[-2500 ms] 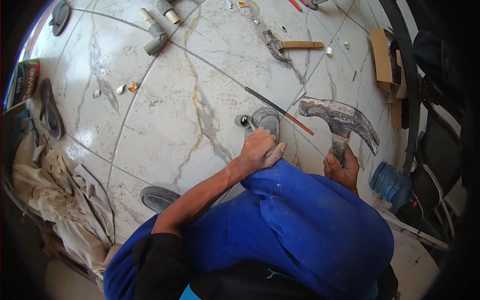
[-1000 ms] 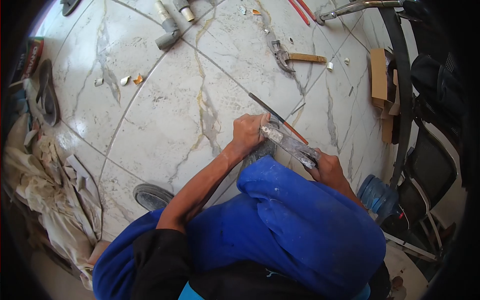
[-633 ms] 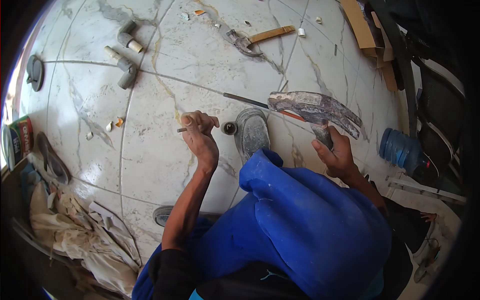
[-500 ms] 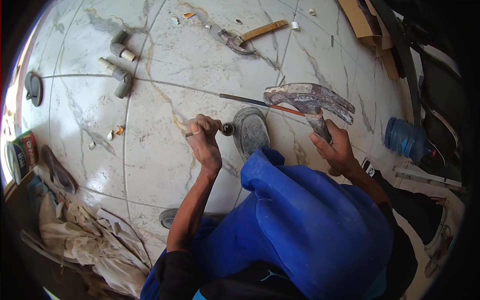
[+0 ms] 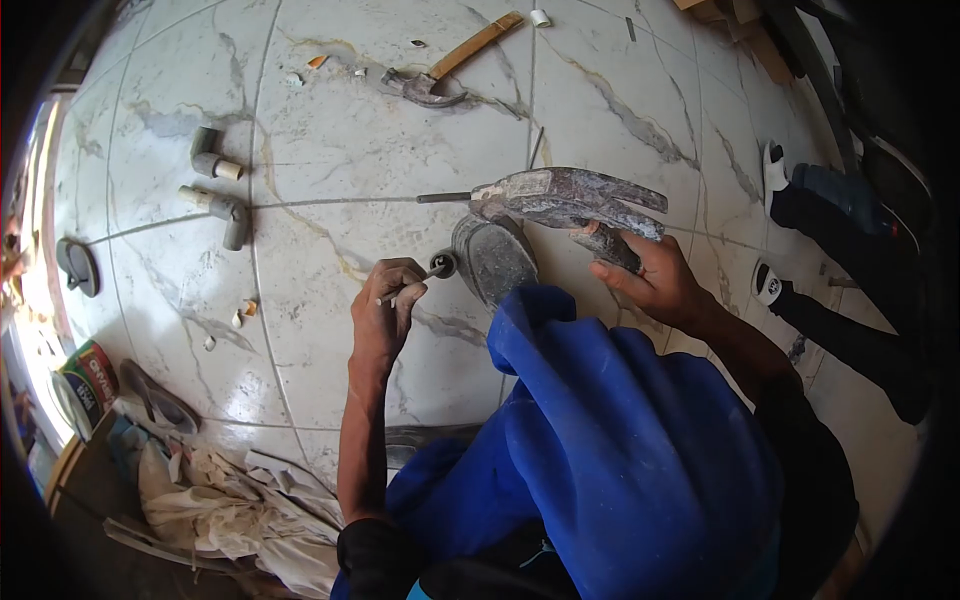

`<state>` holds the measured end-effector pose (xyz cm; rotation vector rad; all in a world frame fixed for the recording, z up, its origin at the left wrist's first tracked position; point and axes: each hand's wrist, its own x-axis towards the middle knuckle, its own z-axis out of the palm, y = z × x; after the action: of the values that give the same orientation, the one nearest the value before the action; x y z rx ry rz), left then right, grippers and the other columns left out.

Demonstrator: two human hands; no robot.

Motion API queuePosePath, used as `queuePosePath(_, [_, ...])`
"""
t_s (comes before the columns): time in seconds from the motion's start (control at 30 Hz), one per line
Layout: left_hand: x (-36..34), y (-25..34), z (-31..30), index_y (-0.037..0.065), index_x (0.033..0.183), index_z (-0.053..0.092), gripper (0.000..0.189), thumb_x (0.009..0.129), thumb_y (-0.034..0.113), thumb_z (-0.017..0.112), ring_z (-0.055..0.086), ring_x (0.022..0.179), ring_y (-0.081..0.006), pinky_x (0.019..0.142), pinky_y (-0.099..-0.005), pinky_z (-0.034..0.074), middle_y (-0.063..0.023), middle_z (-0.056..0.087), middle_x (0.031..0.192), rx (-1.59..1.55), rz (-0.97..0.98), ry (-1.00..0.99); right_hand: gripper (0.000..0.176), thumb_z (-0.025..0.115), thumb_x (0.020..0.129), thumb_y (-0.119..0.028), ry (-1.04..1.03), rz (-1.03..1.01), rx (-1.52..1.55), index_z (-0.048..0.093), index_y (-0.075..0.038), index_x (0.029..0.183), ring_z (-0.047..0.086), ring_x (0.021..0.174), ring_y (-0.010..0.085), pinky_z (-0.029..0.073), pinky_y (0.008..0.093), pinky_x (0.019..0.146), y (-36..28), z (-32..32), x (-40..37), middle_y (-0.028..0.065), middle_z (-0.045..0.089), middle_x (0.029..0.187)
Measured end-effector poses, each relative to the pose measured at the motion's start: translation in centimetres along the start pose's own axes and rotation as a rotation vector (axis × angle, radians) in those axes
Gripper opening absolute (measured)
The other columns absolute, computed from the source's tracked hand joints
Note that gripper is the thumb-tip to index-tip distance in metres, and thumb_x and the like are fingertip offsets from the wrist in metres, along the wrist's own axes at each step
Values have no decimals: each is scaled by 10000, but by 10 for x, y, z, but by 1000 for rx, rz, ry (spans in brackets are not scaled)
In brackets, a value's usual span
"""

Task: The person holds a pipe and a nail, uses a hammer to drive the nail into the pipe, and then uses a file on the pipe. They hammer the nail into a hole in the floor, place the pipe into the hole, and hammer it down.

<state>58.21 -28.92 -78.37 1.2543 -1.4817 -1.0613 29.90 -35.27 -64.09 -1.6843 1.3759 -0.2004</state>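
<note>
My left hand (image 5: pixel 385 308) is closed on a thin metal rod (image 5: pixel 428 272), whose tip is at the dark round opening of a small pipe fitting (image 5: pixel 445 262). That fitting sits on the floor against my grey shoe (image 5: pixel 497 262). In my right hand (image 5: pixel 655 280) is a worn, paint-spattered claw hammer (image 5: pixel 570 192), gripped by its handle and raised over the floor to the right of the shoe. A dark bar (image 5: pixel 440 198) lies beyond the shoe, partly hidden by the hammer head.
Two grey elbow fittings with pipe stubs (image 5: pixel 235 222) lie on the left. Farther off is a wood-handled hammer (image 5: pixel 475 45) among small shards. Crumpled cloth (image 5: pixel 230 490), a sandal (image 5: pixel 160 397) and a tub (image 5: pixel 90 378) are at lower left. Another person's legs (image 5: pixel 840 330) stand on the right.
The hammer has shifted left and its head now covers more of the bar. My left hand has turned, with the rod now pointing into the fitting. Another person's legs have come in at right.
</note>
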Motion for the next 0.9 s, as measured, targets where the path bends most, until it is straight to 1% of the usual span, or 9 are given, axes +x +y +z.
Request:
queuePosePath(0.17, [3,3,-1,36,837,479,175,793,88,640,587,701,-260,589,-330,482,-106,584,844,232,135,-53,333,621,840,-292,-30,82,6,562,19,940,505,551,137,406,285,546,-2,0,-3,77,514,601])
queuePosePath(0.27, [4,3,1,45,830,480,183,780,97,649,583,701,-264,563,-347,474,-87,584,853,288,155,-83,307,619,843,-284,19,9,14,529,10,857,480,527,127,386,290,518,1,2,-4,63,484,567])
queuePosePath(0.33, [3,2,1,48,831,483,188,776,106,653,579,703,-262,563,-348,472,-80,584,855,292,173,-85,310,615,845,-272,-22,97,61,554,18,933,482,537,118,393,281,528,-2,0,-5,57,499,580])
queuePosePath(0.53, [4,0,8,55,843,498,209,759,145,667,568,706,-255,564,-351,461,-67,578,864,309,275,-110,385,611,846,-258,-15,83,54,553,12,1114,506,552,126,414,275,555,0,2,-5,70,535,615])
queuePosePath(0.6, [4,-1,10,56,846,502,215,756,155,669,566,708,-254,566,-353,459,-66,577,870,310,287,-115,384,611,845,-259,-18,69,44,554,16,1108,515,551,136,417,279,557,1,2,-4,80,539,621])
queuePosePath(0.67, [4,-1,12,45,838,487,168,843,178,590,556,676,-253,549,-350,456,-85,575,851,356,318,-113,384,611,845,-261,-21,59,35,555,19,1101,523,551,147,419,283,560,1,3,-5,91,543,626])
queuePosePath(0.7, [4,0,13,45,838,487,168,843,178,590,556,676,-253,549,-350,456,-85,575,851,355,318,-114,384,611,844,-264,-19,53,45,557,21,1096,529,550,158,419,286,560,2,4,-5,101,547,633])
queuePosePath(0.8, [4,-1,14,46,837,495,170,837,183,596,554,680,-254,555,-351,453,-84,572,849,364,324,-108,386,611,843,-269,-31,61,54,559,19,1094,538,549,168,418,291,557,1,4,-4,111,554,642])
queuePosePath(0.9, [5,-4,16,59,836,508,212,754,169,669,551,703,-253,557,-358,453,-65,568,882,393,345,-121,390,611,842,-272,-64,82,42,561,14,1102,533,541,171,412,294,549,-1,3,-4,111,555,642])
